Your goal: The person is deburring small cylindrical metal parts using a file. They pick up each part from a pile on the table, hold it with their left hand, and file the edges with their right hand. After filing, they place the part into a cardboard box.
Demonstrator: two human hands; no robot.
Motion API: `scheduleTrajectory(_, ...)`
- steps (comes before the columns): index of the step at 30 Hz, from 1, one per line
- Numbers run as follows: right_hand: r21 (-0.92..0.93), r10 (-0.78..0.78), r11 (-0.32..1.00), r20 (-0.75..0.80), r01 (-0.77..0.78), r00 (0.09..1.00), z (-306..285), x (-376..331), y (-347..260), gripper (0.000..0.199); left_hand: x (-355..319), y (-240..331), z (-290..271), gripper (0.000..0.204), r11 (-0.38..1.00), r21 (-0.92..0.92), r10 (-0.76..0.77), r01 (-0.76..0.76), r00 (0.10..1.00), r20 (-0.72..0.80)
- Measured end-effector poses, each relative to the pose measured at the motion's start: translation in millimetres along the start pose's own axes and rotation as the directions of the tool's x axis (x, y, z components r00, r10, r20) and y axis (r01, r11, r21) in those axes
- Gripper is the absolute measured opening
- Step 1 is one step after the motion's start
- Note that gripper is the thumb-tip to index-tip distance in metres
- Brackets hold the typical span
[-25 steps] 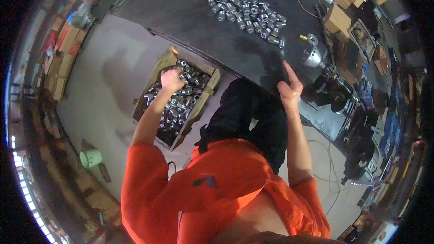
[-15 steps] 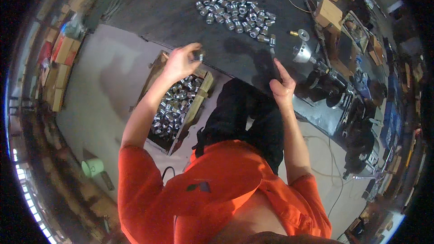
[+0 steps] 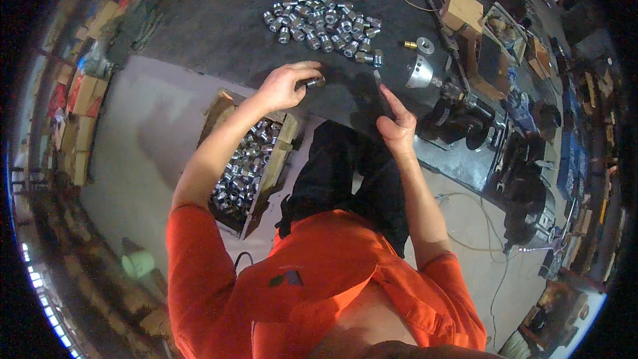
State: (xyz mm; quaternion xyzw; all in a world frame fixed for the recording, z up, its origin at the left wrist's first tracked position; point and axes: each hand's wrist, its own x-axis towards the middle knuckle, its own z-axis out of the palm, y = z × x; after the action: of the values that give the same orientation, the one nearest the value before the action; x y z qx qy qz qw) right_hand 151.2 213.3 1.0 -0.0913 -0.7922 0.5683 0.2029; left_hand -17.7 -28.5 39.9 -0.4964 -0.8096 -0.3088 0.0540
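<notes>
Over the near edge of the dark workbench [image 3: 219, 40], my left hand [image 3: 282, 88] is closed on a short metal fitting [image 3: 314, 82], held between thumb and fingers. To its right, my right hand [image 3: 397, 129] is closed round a thin tool, its index finger stretched along it. A pale, narrow tip [image 3: 377, 75] of that tool points away from me; its kind cannot be made out. The fitting and the tip are apart. Beyond both hands, a pile of shiny metal fittings [image 3: 325, 25] lies on the bench.
Below my left forearm, a wooden crate [image 3: 284, 138] holds many more fittings [image 3: 247, 166]. On the right of the bench are a brass piece [image 3: 410, 44], a metal washer [image 3: 425, 46], a silver cup-shaped part [image 3: 419, 73] on a machine, and cardboard boxes [image 3: 462, 8]. A cable hangs at lower right.
My left hand has moved right with the fitting, from above the crate to over the bench, closer to the tool. The right hand keeps its grip. The whole view has shifted slightly.
</notes>
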Motion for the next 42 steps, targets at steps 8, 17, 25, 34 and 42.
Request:
scheduleTrajectory(8, -0.121, -0.087, 0.989, -0.005, 0.086, 0.996, -2.9, 0.9, -6.4, 0.06, 9.5, 52.8, 11.9, 0.052, 0.755, 0.467, -0.535, 0.461, 0.844, 0.031)
scheduleTrajectory(17, -0.11, -0.113, 0.988, -0.028, 0.11, 0.993, 0.9, -0.1, 1.3, 0.061, 14.7, 35.5, 15.4, 0.042, 0.883, 0.396, -0.29, 0.25, 0.956, 0.043)
scheduleTrajectory(25, -0.301, -0.106, 0.943, 0.132, 0.142, 0.986, 4.8, 4.2, -7.9, 0.06, -1.8, 20.6, 29.8, 0.047, 0.904, 0.157, -0.382, 0.397, 0.917, -0.116)
scheduleTrajectory(34, -0.52, -0.123, 0.809, 0.305, 0.274, 0.944, 69.4, 16.4, -33.7, 0.061, -5.8, 12.2, 41.2, 0.046, 0.922, 0.053, -0.363, 0.384, 0.903, -0.228)
scheduleTrajectory(42, -0.599, -0.143, 0.735, 0.321, 0.318, 0.936, 81.7, 26.0, -42.7, 0.057, -4.1, 4.3, 43.4, 0.045, 0.935, -0.011, -0.347, 0.353, 0.911, -0.224)
